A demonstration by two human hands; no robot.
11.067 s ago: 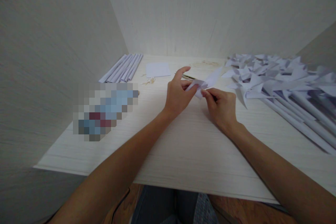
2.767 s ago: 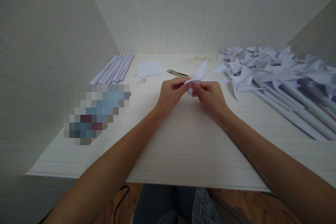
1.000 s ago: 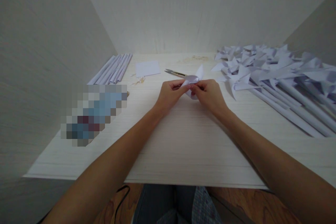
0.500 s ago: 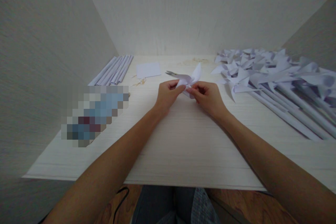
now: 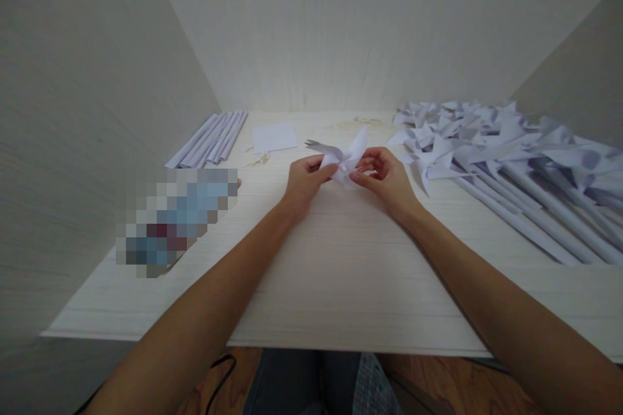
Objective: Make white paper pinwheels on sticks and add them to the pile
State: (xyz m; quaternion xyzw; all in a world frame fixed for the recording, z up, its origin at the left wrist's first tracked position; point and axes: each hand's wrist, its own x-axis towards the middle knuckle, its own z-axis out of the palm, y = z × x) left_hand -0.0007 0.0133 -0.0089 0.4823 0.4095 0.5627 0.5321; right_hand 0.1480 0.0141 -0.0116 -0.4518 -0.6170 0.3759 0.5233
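Note:
A white paper pinwheel (image 5: pixel 343 162) with folded, curved blades is held up over the middle of the table. My left hand (image 5: pixel 304 185) is closed on its left side, with the thumb in front and the fingers behind the paper. At its right edge is my right hand (image 5: pixel 384 178), thumb and fingers apart; the thumb tip is close to the paper, and whether it touches I cannot tell. Grey pointed tips, like those of scissors (image 5: pixel 313 143), stick out behind the left blade; the rest is hidden.
Rolled paper sticks (image 5: pixel 209 136) lie at the back left, beside a white paper sheet (image 5: pixel 275 138) and yellowish ties (image 5: pixel 260 159). A pixelated bluish thing (image 5: pixel 185 214) lies at the left. Many paper pinwheels on sticks (image 5: pixel 496 149) are heaped at the right. Walls enclose the table (image 5: pixel 360 298).
My right hand's fingers have opened and drawn slightly right from the pinwheel's centre. My left hand keeps its hold. The whole view has tilted a little.

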